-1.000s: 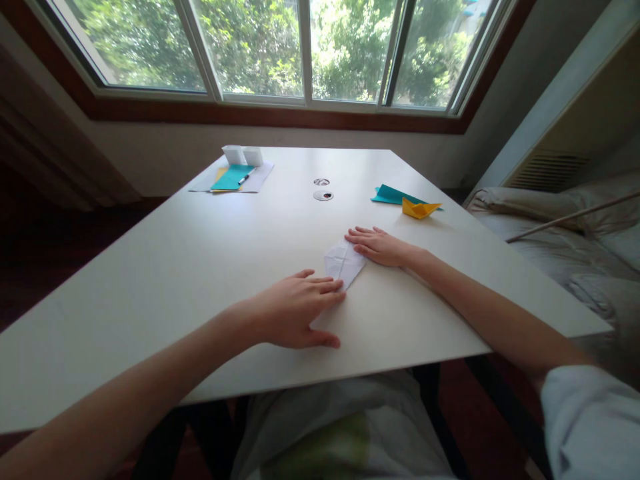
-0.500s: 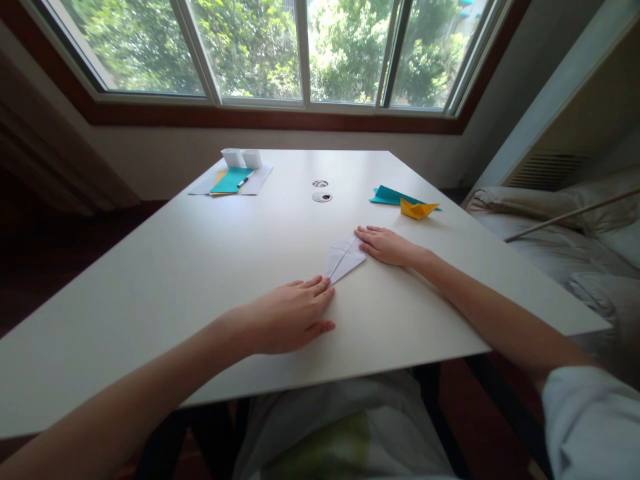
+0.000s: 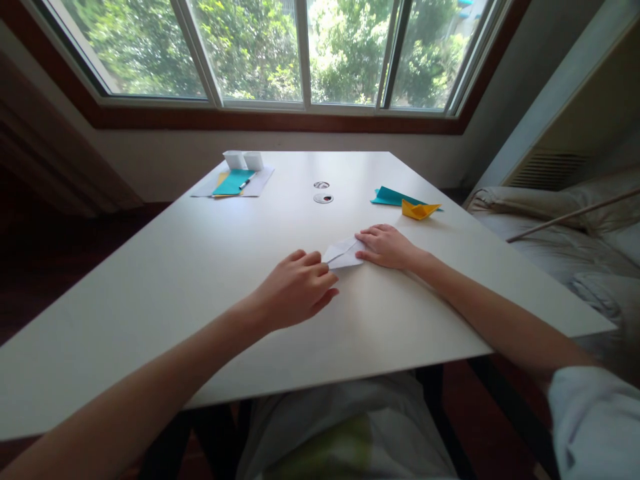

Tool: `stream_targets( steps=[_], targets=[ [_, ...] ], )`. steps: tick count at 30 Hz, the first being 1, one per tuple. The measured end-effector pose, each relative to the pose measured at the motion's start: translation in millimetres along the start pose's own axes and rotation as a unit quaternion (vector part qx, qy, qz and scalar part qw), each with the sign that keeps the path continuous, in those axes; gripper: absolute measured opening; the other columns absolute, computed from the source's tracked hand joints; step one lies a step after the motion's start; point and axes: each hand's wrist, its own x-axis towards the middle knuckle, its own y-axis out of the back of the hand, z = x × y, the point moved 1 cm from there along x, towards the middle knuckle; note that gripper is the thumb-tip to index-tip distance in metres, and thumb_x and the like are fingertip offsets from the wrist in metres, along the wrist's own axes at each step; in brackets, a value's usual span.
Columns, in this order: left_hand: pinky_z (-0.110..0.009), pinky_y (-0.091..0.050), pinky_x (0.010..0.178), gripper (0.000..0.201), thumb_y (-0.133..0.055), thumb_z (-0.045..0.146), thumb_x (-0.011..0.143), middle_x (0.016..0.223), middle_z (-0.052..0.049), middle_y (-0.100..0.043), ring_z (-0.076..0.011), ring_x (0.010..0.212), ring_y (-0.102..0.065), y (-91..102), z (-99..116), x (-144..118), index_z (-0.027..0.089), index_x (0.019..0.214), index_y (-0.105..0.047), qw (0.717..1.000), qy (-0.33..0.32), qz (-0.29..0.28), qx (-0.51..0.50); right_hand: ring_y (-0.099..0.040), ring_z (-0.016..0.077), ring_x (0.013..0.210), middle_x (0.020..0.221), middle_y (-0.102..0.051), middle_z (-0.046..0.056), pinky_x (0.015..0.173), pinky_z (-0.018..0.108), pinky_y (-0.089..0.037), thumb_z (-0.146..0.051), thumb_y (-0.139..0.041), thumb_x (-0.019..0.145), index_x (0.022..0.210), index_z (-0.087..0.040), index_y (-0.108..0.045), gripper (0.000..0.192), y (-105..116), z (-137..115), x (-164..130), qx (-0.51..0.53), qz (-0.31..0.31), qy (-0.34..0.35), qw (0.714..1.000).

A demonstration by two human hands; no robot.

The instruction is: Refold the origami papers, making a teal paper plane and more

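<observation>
Both my hands work the folded white paper (image 3: 343, 254): my left hand (image 3: 295, 290) has lifted off the table (image 3: 175, 280) and now pinches the paper's 7 o'clock tip. My right hand (image 3: 387, 245) presses the 3 o'clock end flat, so I judge a fold is starting.

Folded white paper (image 3: 343, 254), creased and matt, on a smooth, faintly glossy white table (image 3: 210, 267); yellow paper boat (image 3: 419, 209), matt.

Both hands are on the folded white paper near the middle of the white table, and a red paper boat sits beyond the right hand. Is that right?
Not quite: in the head view the paper boat is yellow, not red. The rest holds: the left hand and right hand both touch the folded white paper on the white table.
</observation>
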Motion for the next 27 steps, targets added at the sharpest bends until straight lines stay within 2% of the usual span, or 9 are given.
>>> stream_targets(
  steps=[2,5,9,12,15,19,21,24,27],
  targets=[
    [-0.034,-0.038,0.07,0.024,-0.042,0.027,0.088,0.079,-0.006,-0.062,-0.022,0.083,-0.054,-3.6,1.8,3.9,0.017,0.078,-0.062,0.998,0.008,0.03,0.055,-0.05,0.0272,0.107,0.112,-0.06,0.012,0.095,0.041,-0.031,-0.059,-0.039,0.082,0.119,-0.017,-0.055,0.059,4.8,-6.4,-1.8,-0.003,0.02,-0.012,1.0],
    [-0.035,-0.039,0.071,0.02,-0.045,0.029,0.086,0.087,-0.007,-0.061,-0.0229,0.086,-0.053,-11.8,2.1,6.8,0.017,0.084,-0.061,0.996,0.021,0.04,0.083,-0.051,0.028,0.101,0.102,-0.062,0.013,0.094,0.043,-0.029,-0.065,-0.041,0.077,0.109,-0.016,-0.061,0.061,9.9,-16.4,-4.1,-0.016,0.042,-0.027,0.999],
    [-0.036,-0.041,0.079,0.026,-0.047,0.033,0.085,0.103,-0.009,-0.06,-0.0232,0.095,-0.053,-30.3,-7.5,8.8,0.017,0.103,-0.058,0.997,0.05,0.025,0.049,-0.051,0.0271,0.096,0.091,-0.064,0.012,0.092,0.042,-0.028,-0.063,-0.044,0.077,0.099,-0.015,-0.066,0.058,13.4,-29.5,-7.0,-0.02,0.062,-0.004,0.998],
    [-0.033,-0.045,0.078,0.031,-0.044,0.038,0.086,0.105,-0.008,-0.062,-0.0206,0.093,-0.056,-43.6,-18.9,9.8,0.018,0.107,-0.055,0.998,0.06,0.002,-0.003,-0.051,0.0248,0.096,0.088,-0.065,0.01,0.091,0.039,-0.029,-0.055,-0.046,0.081,0.096,-0.016,-0.068,0.047,13.8,-36.6,-9.6,0.001,0.065,0.038,0.997],
    [-0.031,-0.046,0.078,0.029,-0.04,0.035,0.089,0.103,-0.007,-0.063,-0.0197,0.096,-0.057,-49.5,-26.1,9.7,0.018,0.108,-0.055,0.999,0.034,-0.01,-0.018,-0.051,0.0238,0.096,0.089,-0.066,0.009,0.089,0.038,-0.031,-0.049,-0.047,0.083,0.098,-0.019,-0.068,0.039,13.9,-39.5,-11.9,0.029,0.061,0.065,0.996],
    [-0.03,-0.048,0.075,0.028,-0.036,0.026,0.091,0.105,-0.012,-0.063,-0.0206,0.097,-0.058,-50.8,-27.3,8.5,0.014,0.107,-0.056,1.0,-0.008,0.002,0.013,-0.052,0.0234,0.094,0.091,-0.067,0.009,0.085,0.037,-0.036,-0.048,-0.048,0.083,0.099,-0.021,-0.067,0.037,17.7,-36.0,-13.6,0.094,0.052,0.062,0.992],
    [-0.027,-0.048,0.069,0.026,-0.035,0.021,0.09,0.096,-0.012,-0.065,-0.0188,0.088,-0.061,-51.3,-27.7,8.1,0.014,0.099,-0.058,1.0,-0.013,0.014,0.011,-0.054,0.0225,0.094,0.093,-0.066,0.009,0.085,0.036,-0.038,-0.048,-0.048,0.083,0.102,-0.02,-0.066,0.038,20.6,-30.6,-14.2,0.145,0.056,0.059,0.986],
    [-0.022,-0.043,0.057,0.025,-0.035,0.016,0.088,0.073,-0.007,-0.064,-0.0149,0.067,-0.06,-50.3,-30.9,7.8,0.014,0.08,-0.058,1.0,-0.005,0.013,0.001,-0.054,0.0216,0.097,0.102,-0.063,0.009,0.087,0.036,-0.04,-0.047,-0.053,0.08,0.11,-0.019,-0.061,0.041,22.0,-19.7,-14.9,0.234,0.069,0.07,0.967],
    [-0.021,-0.033,0.049,0.024,-0.036,0.013,0.085,0.06,-0.002,-0.059,-0.0113,0.051,-0.051,-43.5,-35.4,8.0,0.015,0.07,-0.055,0.999,0.036,0.029,-0.022,-0.055,0.0215,0.101,0.111,-0.059,0.01,0.088,0.038,-0.042,-0.046,-0.062,0.073,0.123,-0.02,-0.049,0.058,17.1,-12.2,-13.8,0.347,0.069,0.055,0.934]
  ],
)
